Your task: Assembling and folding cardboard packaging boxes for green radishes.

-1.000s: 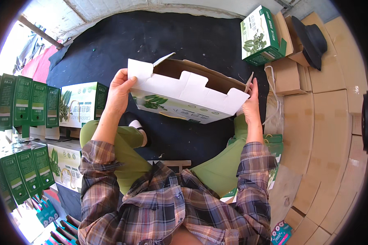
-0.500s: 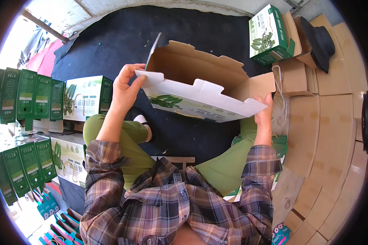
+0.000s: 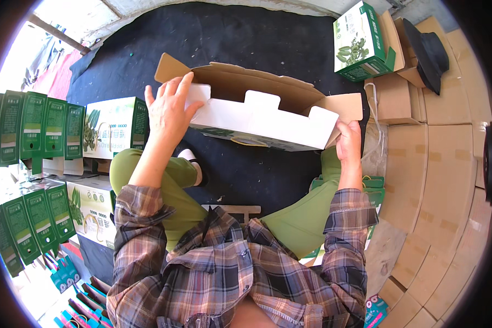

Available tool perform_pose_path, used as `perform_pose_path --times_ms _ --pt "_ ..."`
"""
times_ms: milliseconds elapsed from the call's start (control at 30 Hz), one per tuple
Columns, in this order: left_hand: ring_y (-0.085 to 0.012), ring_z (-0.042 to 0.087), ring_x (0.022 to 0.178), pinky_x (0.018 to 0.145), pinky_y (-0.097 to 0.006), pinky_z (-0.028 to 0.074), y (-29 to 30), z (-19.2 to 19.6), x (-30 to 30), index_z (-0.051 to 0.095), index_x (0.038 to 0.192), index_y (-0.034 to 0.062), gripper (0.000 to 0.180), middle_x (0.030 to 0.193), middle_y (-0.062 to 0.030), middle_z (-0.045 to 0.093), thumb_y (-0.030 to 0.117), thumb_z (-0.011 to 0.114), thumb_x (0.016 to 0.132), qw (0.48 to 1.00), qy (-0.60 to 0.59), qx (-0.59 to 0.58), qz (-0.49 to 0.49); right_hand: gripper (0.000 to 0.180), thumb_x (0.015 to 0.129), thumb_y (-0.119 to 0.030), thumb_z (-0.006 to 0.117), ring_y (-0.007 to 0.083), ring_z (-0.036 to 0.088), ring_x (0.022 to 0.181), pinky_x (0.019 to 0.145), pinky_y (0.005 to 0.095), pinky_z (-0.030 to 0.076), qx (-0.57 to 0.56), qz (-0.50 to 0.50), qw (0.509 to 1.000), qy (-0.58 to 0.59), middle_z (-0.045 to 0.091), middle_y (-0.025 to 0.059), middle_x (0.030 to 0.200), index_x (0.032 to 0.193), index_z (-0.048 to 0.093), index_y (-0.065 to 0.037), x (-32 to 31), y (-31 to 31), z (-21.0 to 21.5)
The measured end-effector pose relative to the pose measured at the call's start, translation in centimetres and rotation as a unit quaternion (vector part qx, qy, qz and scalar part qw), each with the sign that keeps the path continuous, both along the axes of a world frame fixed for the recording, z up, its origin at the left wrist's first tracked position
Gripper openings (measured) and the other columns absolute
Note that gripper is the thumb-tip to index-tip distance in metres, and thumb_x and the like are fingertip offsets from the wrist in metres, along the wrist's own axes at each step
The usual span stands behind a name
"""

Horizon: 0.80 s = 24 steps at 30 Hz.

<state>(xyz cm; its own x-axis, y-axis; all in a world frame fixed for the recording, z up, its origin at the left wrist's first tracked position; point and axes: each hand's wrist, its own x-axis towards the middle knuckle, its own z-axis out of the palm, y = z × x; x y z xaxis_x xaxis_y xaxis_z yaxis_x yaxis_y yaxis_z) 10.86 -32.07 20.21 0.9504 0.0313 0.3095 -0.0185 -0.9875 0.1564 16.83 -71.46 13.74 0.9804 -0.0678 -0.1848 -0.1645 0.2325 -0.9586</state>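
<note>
In front of me, above my knees, is an unclosed cardboard gift box (image 3: 240, 116), printed white and green outside and plain brown inside. Its tabbed flaps stand up around the opening. My left hand (image 3: 168, 112) lies against the box's left end with fingers stretched out, beside a small white flap and a brown end flap that leans outward. At the right near corner, my right hand (image 3: 349, 141) pinches the cardboard between thumb and fingers. What is inside the box, if anything, is too dark to make out.
Finished-looking green and white boxes (image 3: 109, 128) stand in rows at the left. Another such box (image 3: 358, 44) sits at the far right, near a black hat (image 3: 425, 54). Stacked brown cartons (image 3: 448, 175) line the right side. Black sheeting (image 3: 246, 38) covers the floor.
The box has tipped so its printed front faces further down. My left hand went from gripping the left corner to spread fingers, and the left end flap now leans outward.
</note>
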Motion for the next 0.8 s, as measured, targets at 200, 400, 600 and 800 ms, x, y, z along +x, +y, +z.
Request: perform_pose_path --times_ms 200,400,600,800 --pt "-0.0296 0.043 0.128 0.11 -0.055 0.023 -1.3 -1.3 0.7 0.05 0.132 0.0122 0.055 0.128 -0.0138 0.052 0.005 0.062 0.078 0.987 -0.008 0.161 -0.02 0.027 0.087 -0.003 0.057 0.0177 0.06 0.101 0.089 0.0306 0.045 -0.048 0.004 0.999 -0.026 0.062 0.0116 0.111 0.113 0.053 0.005 -0.1 -0.5 -0.4" --pt "-0.0303 0.041 0.13 0.109 -0.054 0.026 -1.9 -3.5 1.9 0.048 0.135 0.017 0.052 0.136 -0.0117 0.047 0.007 0.056 0.084 0.995 -0.009 0.048 -0.088 0.029 0.09 -0.005 0.055 0.0163 0.06 0.102 0.089 0.03 0.045 -0.109 0.028 0.993 -0.026 0.062 0.0098 0.111 0.117 0.053 0.004 -1.1 0.6 0.5" --pt "-0.0273 0.044 0.127 0.099 -0.06 0.032 -1.6 -3.9 2.2 0.043 0.14 0.0264 0.06 0.144 -0.0084 0.04 0.021 0.065 0.084 0.993 0.0 -0.07 -0.093 0.03 0.09 -0.006 0.053 0.015 0.059 0.1 0.088 0.0289 0.045 -0.152 0.054 0.985 -0.055 0.063 0.0087 0.111 0.118 0.054 0.004 -1.5 0.9 1.0" --pt "-0.025 0.044 0.128 0.096 -0.051 0.034 -3.8 -3.8 1.4 0.039 0.142 0.0289 0.077 0.147 -0.0063 0.036 0.025 0.075 0.074 0.996 0.02 0.025 -0.081 0.038 0.087 -0.001 0.054 0.0142 0.059 0.101 0.086 0.0286 0.048 -0.252 0.077 0.96 -0.098 0.063 0.0097 0.112 0.125 0.053 0.0 -1.6 1.2 0.9"
